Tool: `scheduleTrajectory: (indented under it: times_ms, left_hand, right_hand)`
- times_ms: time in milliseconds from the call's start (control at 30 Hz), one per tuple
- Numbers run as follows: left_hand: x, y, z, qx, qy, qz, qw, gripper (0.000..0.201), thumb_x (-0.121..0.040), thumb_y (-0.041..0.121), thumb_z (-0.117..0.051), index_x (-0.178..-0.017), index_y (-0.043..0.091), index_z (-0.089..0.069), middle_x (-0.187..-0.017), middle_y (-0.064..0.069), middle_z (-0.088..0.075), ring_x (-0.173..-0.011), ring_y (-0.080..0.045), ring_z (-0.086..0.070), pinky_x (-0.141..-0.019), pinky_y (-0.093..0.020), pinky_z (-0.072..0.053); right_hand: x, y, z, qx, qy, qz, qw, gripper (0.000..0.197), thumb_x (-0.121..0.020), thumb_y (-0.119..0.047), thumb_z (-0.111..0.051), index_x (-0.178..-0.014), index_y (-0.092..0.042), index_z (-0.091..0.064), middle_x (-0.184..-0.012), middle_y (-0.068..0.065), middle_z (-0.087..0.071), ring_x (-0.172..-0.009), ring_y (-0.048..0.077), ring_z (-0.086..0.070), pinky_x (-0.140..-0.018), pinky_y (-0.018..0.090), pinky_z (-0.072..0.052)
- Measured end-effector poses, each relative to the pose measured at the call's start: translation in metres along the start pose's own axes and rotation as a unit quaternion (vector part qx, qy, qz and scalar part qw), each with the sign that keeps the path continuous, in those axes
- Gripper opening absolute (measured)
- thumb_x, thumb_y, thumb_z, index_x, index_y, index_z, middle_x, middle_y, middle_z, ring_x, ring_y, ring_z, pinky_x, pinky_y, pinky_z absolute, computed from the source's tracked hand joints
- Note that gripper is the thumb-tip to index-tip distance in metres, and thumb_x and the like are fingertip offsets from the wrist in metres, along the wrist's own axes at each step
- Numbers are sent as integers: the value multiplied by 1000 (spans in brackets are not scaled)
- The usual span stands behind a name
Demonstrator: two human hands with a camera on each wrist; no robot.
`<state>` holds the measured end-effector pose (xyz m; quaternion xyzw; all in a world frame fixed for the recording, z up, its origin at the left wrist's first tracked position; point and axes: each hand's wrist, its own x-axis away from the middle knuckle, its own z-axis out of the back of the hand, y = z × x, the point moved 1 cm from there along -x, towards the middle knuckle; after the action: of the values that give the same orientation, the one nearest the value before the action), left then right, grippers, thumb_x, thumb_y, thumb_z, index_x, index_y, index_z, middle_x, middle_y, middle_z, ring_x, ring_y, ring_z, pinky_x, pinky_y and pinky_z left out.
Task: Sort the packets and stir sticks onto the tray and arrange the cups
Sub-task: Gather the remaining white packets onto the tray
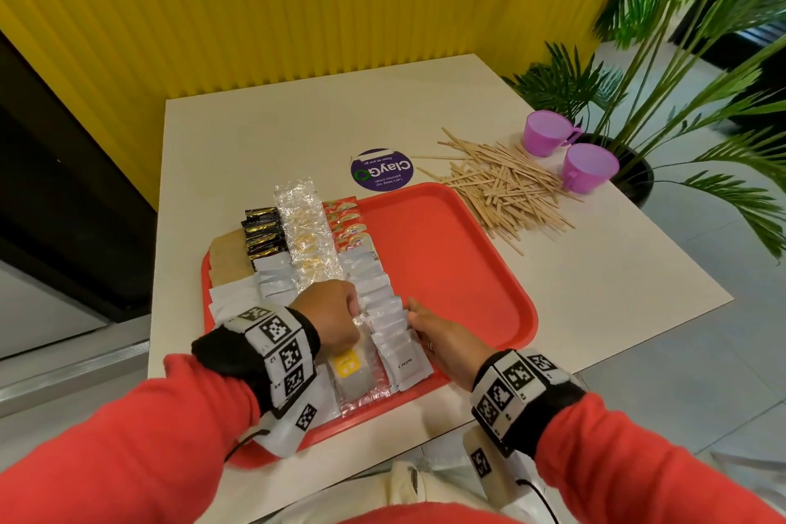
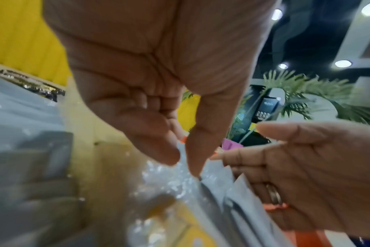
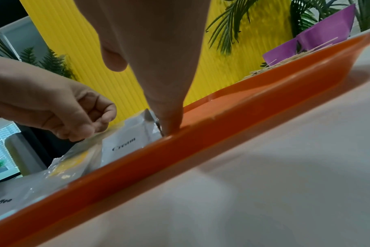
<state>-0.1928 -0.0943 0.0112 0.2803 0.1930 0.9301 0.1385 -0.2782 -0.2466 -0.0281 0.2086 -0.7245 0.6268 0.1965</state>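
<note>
A red tray [image 1: 446,260] carries rows of packets on its left half. My left hand [image 1: 355,311] has curled fingers and pinches the edge of a clear packet [image 1: 348,370] next to the row of white cream packets [image 1: 383,311]. My right hand [image 1: 414,313] lies open with straight fingers pressed against the right side of that row, fingertips [image 3: 169,123] down on the tray floor [image 3: 222,133]. Loose wooden stir sticks [image 1: 506,191] are heaped on the table past the tray's far right corner. Beyond them stand two purple cups [image 1: 546,132] [image 1: 589,166].
Black packets [image 1: 263,232], red packets [image 1: 346,221] and brown ones [image 1: 227,264] fill the tray's far left. A round purple sticker [image 1: 382,170] lies behind the tray. A potted palm [image 1: 680,55] crowds the table's right corner. A yellow ribbed wall [image 1: 255,13] backs the table.
</note>
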Motion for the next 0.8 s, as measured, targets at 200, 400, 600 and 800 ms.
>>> scheduleTrajectory:
  times_ms: [200, 400, 600, 800]
  left_hand:
    - [1, -7, -6, -81, -7, -8, 997, 33, -62, 1, -65, -67, 24, -42, -72, 8, -49, -68, -12, -46, -53, -23, -36]
    - [1, -7, -7, -69, -6, -11, 998, 29, -65, 5, -63, -68, 25, -42, -72, 8, -48, -66, -12, -45, -55, -23, -37]
    - [-5, 4, 3, -52, 50, -5, 997, 28, -79, 21, -60, -107, 20, -54, -105, -1, -59, -92, -19, -55, -76, -29, -45]
    - [-18, 18, 8, -88, 15, 9, 996, 10, -85, 10, -48, -86, 11, -58, -104, -11, -62, -103, -29, -58, -72, -28, -43]
  right_hand:
    - [5, -7, -7, 24, -4, -4, 1000, 63, -95, -39, -43, -149, -18, -17, -155, -6, -19, -141, 12, -22, -120, 37, -14]
    - [1, -12, -7, 18, 22, -17, 999, 58, -98, -33, -38, -149, -15, -16, -156, -4, -16, -143, 11, -19, -118, 33, -16]
    - [-13, -19, -4, 9, 49, -15, 999, 67, -91, -52, -43, -145, -13, -32, -151, 0, -32, -139, 14, -31, -118, 37, -21]
    - [-29, -35, -11, 17, 3, -31, 999, 57, -88, -65, -36, -119, -21, -55, -113, -4, -59, -105, 7, -58, -92, 25, -42]
